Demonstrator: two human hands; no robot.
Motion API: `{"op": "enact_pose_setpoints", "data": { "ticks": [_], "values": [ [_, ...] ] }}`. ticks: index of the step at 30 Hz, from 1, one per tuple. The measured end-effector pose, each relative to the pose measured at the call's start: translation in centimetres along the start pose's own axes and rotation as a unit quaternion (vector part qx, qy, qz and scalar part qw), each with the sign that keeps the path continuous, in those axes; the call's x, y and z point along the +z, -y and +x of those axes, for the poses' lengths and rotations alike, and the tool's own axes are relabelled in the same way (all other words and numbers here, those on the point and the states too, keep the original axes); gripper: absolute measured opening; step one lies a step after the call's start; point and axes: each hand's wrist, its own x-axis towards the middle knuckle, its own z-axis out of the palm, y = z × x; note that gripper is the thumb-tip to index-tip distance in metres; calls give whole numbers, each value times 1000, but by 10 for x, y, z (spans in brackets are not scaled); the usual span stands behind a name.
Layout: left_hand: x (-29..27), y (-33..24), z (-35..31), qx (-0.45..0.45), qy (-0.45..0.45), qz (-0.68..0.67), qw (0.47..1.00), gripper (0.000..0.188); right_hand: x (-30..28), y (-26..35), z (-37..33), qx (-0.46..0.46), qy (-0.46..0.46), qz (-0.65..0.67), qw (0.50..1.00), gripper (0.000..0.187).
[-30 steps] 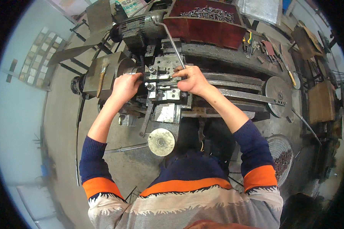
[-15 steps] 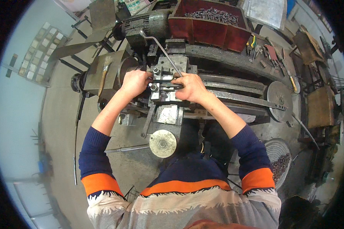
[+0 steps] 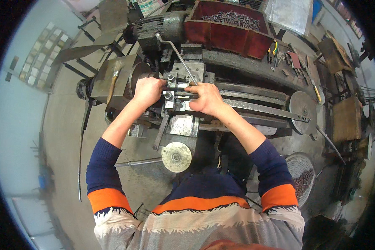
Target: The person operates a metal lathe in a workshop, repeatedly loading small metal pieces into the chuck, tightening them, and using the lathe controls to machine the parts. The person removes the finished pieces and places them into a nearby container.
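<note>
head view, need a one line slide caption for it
Left hand and right hand close together over a metal machine, with a red bin of small metal parts beyond.

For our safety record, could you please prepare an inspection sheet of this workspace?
Surface: machine bed dark, grimy-looking.
Work things: bolted metal block; bent metal rod, slanting.
Clutter: brush on grey housing; hand tools beside red bin of metal parts.
Left hand: at block's left side; grip hidden.
Right hand: at rod's lower end; contact unclear.
Cables: none clearly identifiable.
Surroundings: perforated basket of brown parts at lower right; pale wall at left.
</note>
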Motion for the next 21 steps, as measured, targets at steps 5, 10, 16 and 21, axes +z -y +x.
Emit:
{"op": "enact_pose_setpoints", "data": {
  "ticks": [5, 10, 16, 21],
  "values": [
    [5, 3, -2, 2, -9, -1, 1000, 22, 4, 0, 1, 23, -3, -6, 1000, 43],
    [-1, 3, -6, -5, -11, -1, 1000, 14, 0, -2, -1, -10, 6, -34, 999, 46],
    [-28, 24, -77, -75, -113, -249, 959, 24, -61, 12, -29, -107, -80, -150, 980, 46],
    [23, 53, -188, -234, -75, -384, 890, 28, -105, -10, -30, -72, 112, -295, 946, 28]
  ]
}}
